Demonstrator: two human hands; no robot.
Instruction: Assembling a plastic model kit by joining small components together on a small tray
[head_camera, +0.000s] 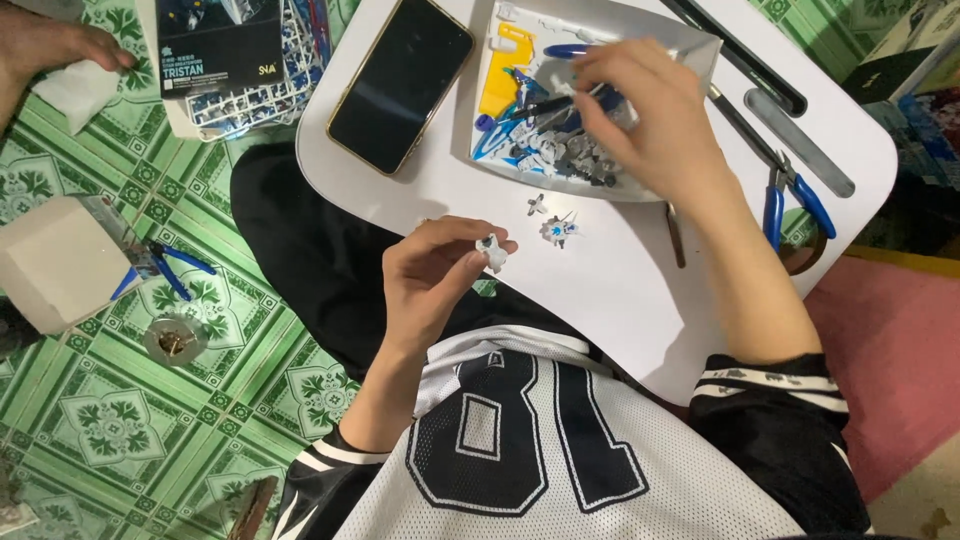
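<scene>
Left hand (432, 275) pinches white part (492, 250) — right hand (650, 115) rummages tray (700, 55).

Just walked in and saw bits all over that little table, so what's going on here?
A person sits at a small white table working with tiny plastic model parts. The left hand pinches a small white part over the table's near edge. The right hand reaches into a shallow tray of white, blue and yellow pieces. Two small parts lie on the table below the tray, a dark phone beside it, and blue-handled pliers to the right.
</scene>
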